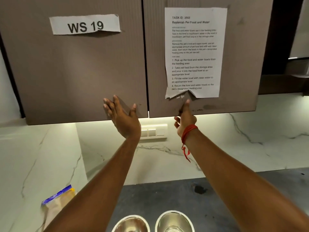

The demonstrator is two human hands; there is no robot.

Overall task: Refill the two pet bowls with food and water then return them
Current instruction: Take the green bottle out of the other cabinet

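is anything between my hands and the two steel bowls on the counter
Nothing visible does. The left hand and right hand are raised at the brown cabinet doors; the left round steel bowl and right round steel bowl sit below on the dark grey counter.

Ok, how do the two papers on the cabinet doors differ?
The WS 19 label is a wide strip on the left door with large bold lettering; the task sheet is a tall page on the right door with small print and a torn bottom edge. Both are white paper.
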